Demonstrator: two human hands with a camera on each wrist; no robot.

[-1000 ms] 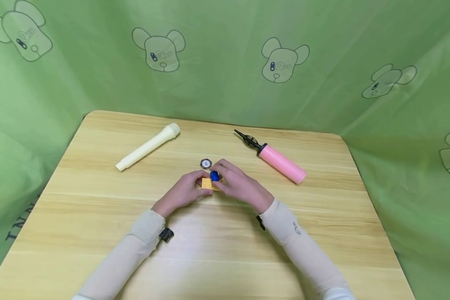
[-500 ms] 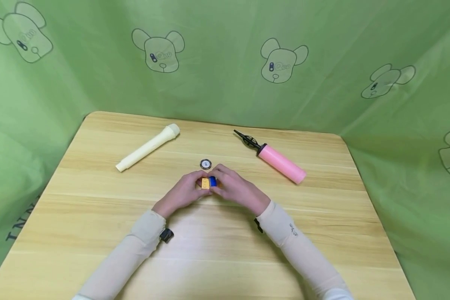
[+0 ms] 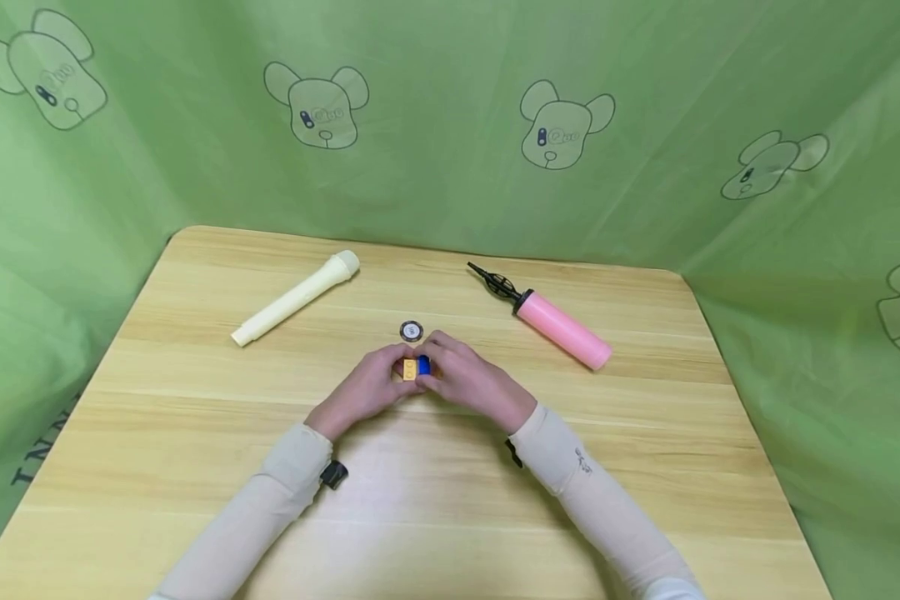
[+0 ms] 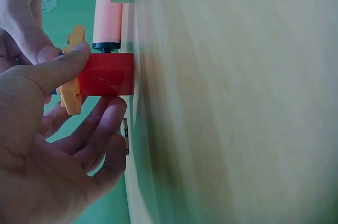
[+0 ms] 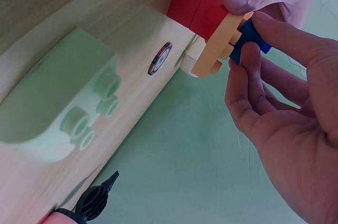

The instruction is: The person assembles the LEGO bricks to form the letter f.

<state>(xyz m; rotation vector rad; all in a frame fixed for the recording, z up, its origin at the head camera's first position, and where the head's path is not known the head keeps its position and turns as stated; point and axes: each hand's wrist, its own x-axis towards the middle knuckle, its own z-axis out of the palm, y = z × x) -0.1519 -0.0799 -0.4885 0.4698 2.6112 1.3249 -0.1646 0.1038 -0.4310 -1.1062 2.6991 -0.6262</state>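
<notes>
My left hand [image 3: 362, 387] grips a red brick [image 4: 108, 75] and the yellow studded plate [image 5: 215, 49] on top of it, thumb on one side and fingers on the other. The red brick stands on the table. With thumb and fingers, my right hand [image 3: 474, 372] pinches a blue brick [image 5: 248, 40] against the plate's studs; whether it is fully seated cannot be told. From the head view only part of the yellow plate and the blue brick show between the hands. A pale green brick [image 5: 58, 97] lies near my right hand, hidden in the head view.
A round black-and-white chip [image 3: 411, 331] lies just beyond the hands. Farther back are a cream microphone-shaped stick [image 3: 296, 298] at left and a pink hand pump [image 3: 562, 329] with a black nozzle at right. Green curtain surrounds the wooden table [image 3: 420, 533].
The blue brick has come down from a tilted position and moved left over the yellow plate. My right hand has shifted slightly left with it; the left hand stays nearly still.
</notes>
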